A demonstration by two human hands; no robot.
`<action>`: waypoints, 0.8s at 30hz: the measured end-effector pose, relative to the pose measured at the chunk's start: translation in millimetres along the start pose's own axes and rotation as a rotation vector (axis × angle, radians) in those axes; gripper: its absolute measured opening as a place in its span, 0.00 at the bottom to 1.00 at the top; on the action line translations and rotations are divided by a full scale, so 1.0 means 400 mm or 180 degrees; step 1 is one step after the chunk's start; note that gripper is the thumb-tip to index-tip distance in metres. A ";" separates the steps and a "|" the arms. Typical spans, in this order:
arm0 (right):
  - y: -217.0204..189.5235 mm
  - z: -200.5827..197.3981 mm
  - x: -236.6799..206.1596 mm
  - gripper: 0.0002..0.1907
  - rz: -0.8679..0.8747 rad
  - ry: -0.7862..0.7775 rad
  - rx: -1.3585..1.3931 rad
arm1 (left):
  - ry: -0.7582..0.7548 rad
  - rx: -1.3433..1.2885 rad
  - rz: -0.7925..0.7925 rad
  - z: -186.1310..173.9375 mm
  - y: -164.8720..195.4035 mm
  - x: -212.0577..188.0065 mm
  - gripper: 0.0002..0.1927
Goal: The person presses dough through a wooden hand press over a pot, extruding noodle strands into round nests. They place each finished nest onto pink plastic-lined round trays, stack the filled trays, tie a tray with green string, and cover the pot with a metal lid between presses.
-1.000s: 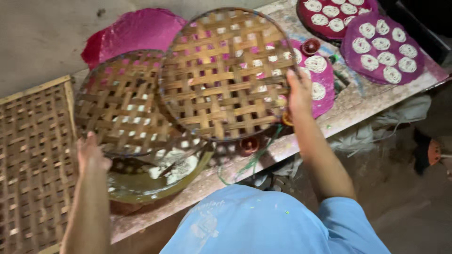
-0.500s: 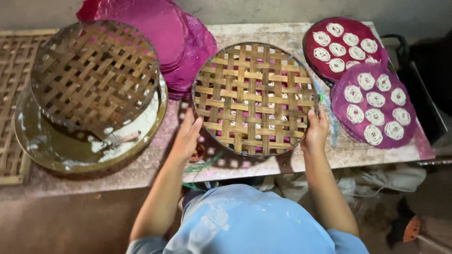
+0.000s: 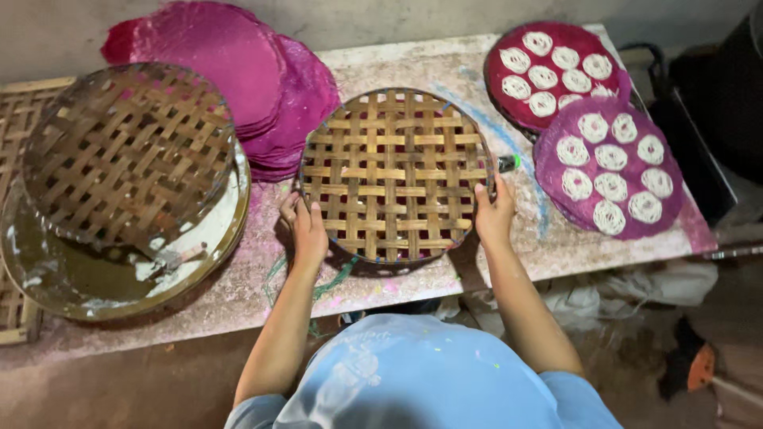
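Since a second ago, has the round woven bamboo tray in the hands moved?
Yes. The round woven bamboo tray has come right, off the other woven tray it overlapped, and now lies flat on the table between left hand and right hand.

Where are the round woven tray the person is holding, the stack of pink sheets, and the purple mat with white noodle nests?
Woven tray [image 3: 395, 175], head view, centre of the lattice.
Stack of pink sheets [image 3: 262, 79], head view, top sheet.
Purple mat [image 3: 592, 167], head view, bare patch between nests.
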State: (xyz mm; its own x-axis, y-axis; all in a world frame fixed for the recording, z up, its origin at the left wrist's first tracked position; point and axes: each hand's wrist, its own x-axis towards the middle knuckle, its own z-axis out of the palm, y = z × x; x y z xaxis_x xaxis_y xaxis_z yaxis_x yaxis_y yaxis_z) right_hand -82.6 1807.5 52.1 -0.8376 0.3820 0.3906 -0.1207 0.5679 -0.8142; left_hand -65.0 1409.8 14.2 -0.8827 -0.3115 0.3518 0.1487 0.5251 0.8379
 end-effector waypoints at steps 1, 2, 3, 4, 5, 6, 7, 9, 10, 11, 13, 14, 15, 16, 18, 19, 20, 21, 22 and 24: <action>-0.003 0.001 -0.005 0.22 -0.0012 0.0027 -0.0065 | -0.0017 0.0122 0.0040 -0.002 -0.006 -0.003 0.22; -0.010 0.001 -0.010 0.22 -0.0151 0.0059 0.0025 | -0.0030 0.0331 -0.0023 -0.004 -0.013 -0.006 0.22; -0.019 0.002 -0.015 0.22 -0.0288 0.0114 0.0116 | -0.0048 0.0538 -0.0059 -0.007 -0.019 -0.009 0.22; -0.030 -0.001 -0.022 0.22 -0.0418 0.0174 0.0186 | -0.0081 0.0737 -0.0095 -0.009 -0.024 -0.013 0.22; -0.040 -0.004 -0.030 0.22 -0.0305 0.0169 0.0157 | -0.0157 0.0901 -0.0117 -0.011 -0.027 -0.015 0.22; -0.051 -0.010 -0.037 0.23 -0.0196 0.0158 0.0127 | -0.0228 0.1061 -0.0142 -0.013 -0.027 -0.016 0.21; -0.058 -0.021 -0.042 0.24 -0.0104 0.0154 0.0100 | -0.0283 0.1212 -0.0155 -0.017 -0.021 -0.014 0.21; -0.055 -0.060 -0.050 0.24 -0.0087 0.0156 0.0217 | -0.0183 0.0623 -0.0378 -0.040 0.012 -0.012 0.23; -0.042 -0.091 -0.048 0.25 -0.0094 0.0154 0.0272 | -0.0128 0.0320 -0.0504 -0.048 0.043 -0.012 0.25; -0.019 -0.133 -0.038 0.24 -0.0172 0.0271 0.0064 | 0.0105 0.0204 -0.1068 -0.053 0.085 -0.001 0.25; 0.057 -0.245 0.003 0.24 -0.0332 0.0506 -0.0340 | 0.0416 0.0369 -0.0418 -0.084 0.196 -0.010 0.24; 0.108 -0.308 0.034 0.20 -0.0008 0.0631 -0.0134 | 0.0466 0.0615 0.0793 -0.099 0.264 -0.032 0.24; 0.167 -0.379 0.072 0.17 0.0316 0.0740 0.0070 | 0.0454 0.0479 0.0959 -0.088 0.336 -0.044 0.22; 0.229 -0.457 0.108 0.17 0.0224 0.0877 -0.0170 | 0.0442 0.0356 0.1104 -0.064 0.410 -0.065 0.20; 0.349 -0.604 0.203 0.14 0.0222 0.1144 -0.0752 | 0.0153 0.0147 0.1186 0.051 0.553 -0.100 0.19; 0.400 -0.668 0.246 0.13 0.0337 0.1271 -0.1092 | -0.0144 0.0077 0.1124 0.119 0.615 -0.119 0.21; 0.446 -0.725 0.287 0.11 0.0484 0.1241 -0.1455 | -0.0597 -0.0423 0.1174 0.202 0.667 -0.139 0.22; 0.484 -0.773 0.326 0.10 0.0623 0.1198 -0.1813 | -0.1036 -0.0921 0.1211 0.291 0.708 -0.157 0.23; 0.511 -0.815 0.357 0.10 0.0756 0.1145 -0.2170 | -0.1518 -0.1405 0.0912 0.389 0.740 -0.168 0.20; 0.543 -0.870 0.395 0.10 0.1002 0.0859 -0.1884 | -0.2129 -0.1770 0.0509 0.597 0.775 -0.160 0.21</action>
State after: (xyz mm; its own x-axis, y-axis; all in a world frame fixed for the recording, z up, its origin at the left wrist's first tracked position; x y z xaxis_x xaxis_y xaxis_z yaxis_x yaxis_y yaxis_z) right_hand -55.8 2245.0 86.7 -0.6150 0.7159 0.3306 0.4775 0.6717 -0.5663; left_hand -68.7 1781.6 151.8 -0.8827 0.3528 0.3104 0.3343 0.0073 0.9424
